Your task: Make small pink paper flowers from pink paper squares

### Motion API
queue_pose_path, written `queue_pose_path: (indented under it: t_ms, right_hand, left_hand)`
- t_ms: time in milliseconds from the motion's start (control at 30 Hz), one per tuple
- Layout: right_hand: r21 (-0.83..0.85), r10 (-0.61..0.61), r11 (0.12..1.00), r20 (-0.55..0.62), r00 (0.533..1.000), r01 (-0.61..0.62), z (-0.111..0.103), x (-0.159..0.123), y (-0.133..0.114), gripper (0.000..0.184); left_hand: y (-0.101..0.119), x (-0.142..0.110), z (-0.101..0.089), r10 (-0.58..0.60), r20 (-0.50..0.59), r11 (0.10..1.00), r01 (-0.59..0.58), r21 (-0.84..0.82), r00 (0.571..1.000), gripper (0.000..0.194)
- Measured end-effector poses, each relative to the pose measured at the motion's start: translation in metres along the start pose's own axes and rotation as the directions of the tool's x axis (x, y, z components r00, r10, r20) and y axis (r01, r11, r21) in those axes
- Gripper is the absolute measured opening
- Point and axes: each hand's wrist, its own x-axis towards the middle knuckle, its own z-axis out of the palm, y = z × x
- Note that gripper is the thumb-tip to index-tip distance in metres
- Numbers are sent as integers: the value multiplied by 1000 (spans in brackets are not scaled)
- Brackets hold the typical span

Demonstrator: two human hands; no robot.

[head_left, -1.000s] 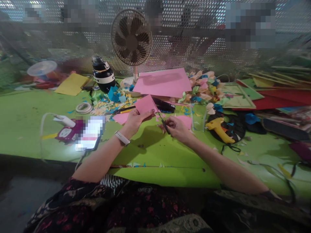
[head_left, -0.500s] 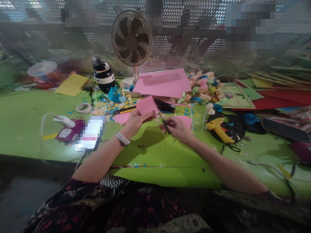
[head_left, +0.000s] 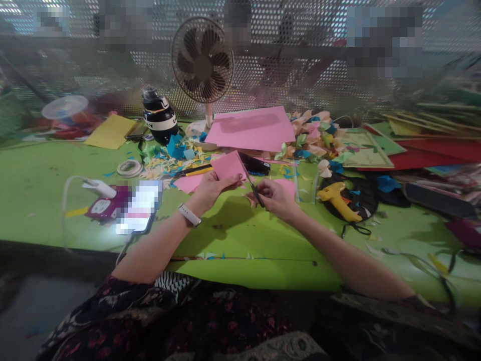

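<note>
My left hand [head_left: 210, 189] is closed on a pink piece of paper [head_left: 228, 166], thumb on top, and holds it up over the table. A pair of dark-handled scissors [head_left: 257, 194] is in the closed fingers of my right hand [head_left: 277, 198]. The blades lie along the paper's right edge; I cannot tell how far apart they are. Beneath my hands lie more pink pieces, one left of the paper [head_left: 186, 184] and one behind my right hand. Several small coloured scraps [head_left: 161, 163] are heaped beyond my left hand.
A lit phone [head_left: 140, 208] lies left of my forearm, with a white charger [head_left: 99, 188] and cable. A yellow glue gun [head_left: 340, 200] rests on a black round pad at right. Behind stand a dark bottle [head_left: 161, 118], a fan [head_left: 203, 65], pink sheets [head_left: 251, 128] and paper flowers [head_left: 315, 133].
The pink paper in my left hand has shifted slightly down and to the right, with its edge nearer the scissors. My right hand stays nearly in place.
</note>
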Motion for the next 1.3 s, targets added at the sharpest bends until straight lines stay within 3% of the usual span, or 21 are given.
queue_pose_path:
  t_ms: [833, 967, 1167, 1300]
  right_hand:
    - [51, 29, 998, 20, 999, -30, 1, -4, -5, 62]
    - [45, 82, 995, 61, 995, -84, 1, -6, -6, 59]
    - [-60, 123, 992, 192, 974, -113, -6, -7, -14, 52]
    - [-71, 93, 994, 229, 969, -79, -18, -4, -20, 51]
  left_hand:
    - [0, -3, 3, -61, -9, 998, 62, 20, 998, 41]
    - [2, -2, 1, -64, -65, 997, 67, 46, 996, 42]
    - [5, 11, -12, 62, -261, 998, -59, 21, 963, 37]
    - [6, 16, -20, 107, -281, 994, -110, 6, 954, 36]
